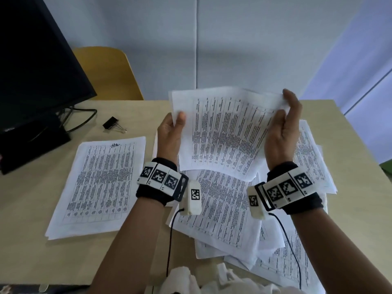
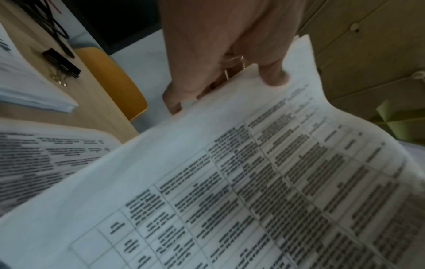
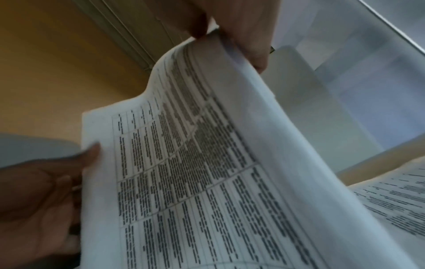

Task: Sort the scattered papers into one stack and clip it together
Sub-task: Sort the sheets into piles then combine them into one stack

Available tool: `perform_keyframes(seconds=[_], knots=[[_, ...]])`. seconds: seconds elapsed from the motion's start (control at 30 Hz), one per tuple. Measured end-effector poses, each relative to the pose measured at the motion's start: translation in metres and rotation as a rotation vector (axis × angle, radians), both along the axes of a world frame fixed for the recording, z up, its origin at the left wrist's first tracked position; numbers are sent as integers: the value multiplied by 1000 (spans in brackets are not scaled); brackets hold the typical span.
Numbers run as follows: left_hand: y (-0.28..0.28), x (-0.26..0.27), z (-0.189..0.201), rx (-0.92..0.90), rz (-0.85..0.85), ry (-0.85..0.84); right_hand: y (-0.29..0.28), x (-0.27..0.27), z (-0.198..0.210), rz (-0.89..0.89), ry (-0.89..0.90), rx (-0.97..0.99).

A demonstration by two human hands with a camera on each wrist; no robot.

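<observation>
Both hands hold a few printed sheets (image 1: 224, 132) up above the desk. My left hand (image 1: 170, 132) pinches their left edge, thumb on the printed face (image 2: 274, 80) and fingers behind. My right hand (image 1: 284, 128) grips the right edge, which curls between thumb and fingers (image 3: 232, 41). A neat stack of papers (image 1: 99, 183) lies on the desk at the left. Scattered papers (image 1: 229, 211) lie overlapped below and to the right of my hands. A black binder clip (image 1: 112, 124) rests on the desk beyond the neat stack.
A black monitor (image 1: 36, 66) with its base and cables stands at the back left of the wooden desk (image 1: 38, 247). A yellow chair (image 1: 106, 73) sits behind the desk. Crumpled white material (image 1: 197, 279) lies at the near edge.
</observation>
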State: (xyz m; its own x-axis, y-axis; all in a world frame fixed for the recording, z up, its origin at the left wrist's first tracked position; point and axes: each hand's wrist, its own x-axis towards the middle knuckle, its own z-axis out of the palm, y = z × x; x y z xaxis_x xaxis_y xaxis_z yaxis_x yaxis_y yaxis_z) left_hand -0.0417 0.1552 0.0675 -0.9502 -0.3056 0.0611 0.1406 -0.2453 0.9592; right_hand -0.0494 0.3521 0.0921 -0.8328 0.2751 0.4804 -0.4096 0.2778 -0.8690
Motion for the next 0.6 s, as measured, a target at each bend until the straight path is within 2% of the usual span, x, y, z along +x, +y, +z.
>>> perform_keyframes(seconds=[0.13, 0.23, 0.3, 0.37, 0.5, 0.6], knots=[[4, -2, 1, -42, -15, -23, -3, 1, 7, -10, 105, 7], [-1, -6, 15, -58, 29, 53, -2, 1, 21, -60, 243, 25], [-7, -7, 21, -40, 23, 89, -2, 0, 26, -38, 249, -42], [-12, -5, 17, -10, 3, 68, -2, 1, 20, -34, 157, -89], [-9, 2, -2, -31, -23, -108, -10, 9, -18, 20, -133, -97], [-5, 5, -1, -25, -33, -98, -18, 13, -24, 43, -193, -96]])
